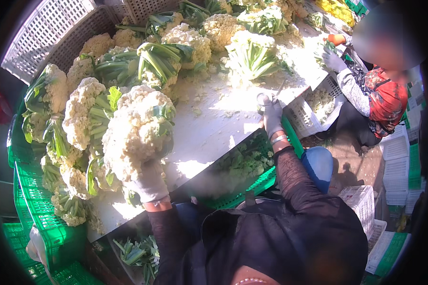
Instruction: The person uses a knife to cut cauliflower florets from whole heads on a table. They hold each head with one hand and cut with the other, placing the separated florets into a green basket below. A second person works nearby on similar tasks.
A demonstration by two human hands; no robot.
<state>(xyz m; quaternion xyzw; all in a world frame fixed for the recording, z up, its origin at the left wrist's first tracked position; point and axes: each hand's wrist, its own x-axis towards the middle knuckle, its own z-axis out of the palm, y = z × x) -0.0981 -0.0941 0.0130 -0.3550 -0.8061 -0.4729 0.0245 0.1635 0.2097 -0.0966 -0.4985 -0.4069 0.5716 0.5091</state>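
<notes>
A large cauliflower head [137,128] rests against my gloved left hand [149,183], which holds it from below over the left part of the white work table [196,142]. My right hand [271,110], also gloved and with a metal band at the wrist, is closed around a knife [281,87] at the table's front edge; the blade points away from me. Beyond the table's middle, a cauliflower with pale green leaves [251,55] lies by itself. More cauliflowers [83,112] are heaped on the left and at the back.
A co-worker [381,96] with gloved hands handles a cauliflower at the right. Before them stands a white crate [306,114] holding florets. Under the table's edge, a green crate [264,181] contains leaves and trimmings. Green crates [39,203] stand left; white perforated crates [60,32] border the heap.
</notes>
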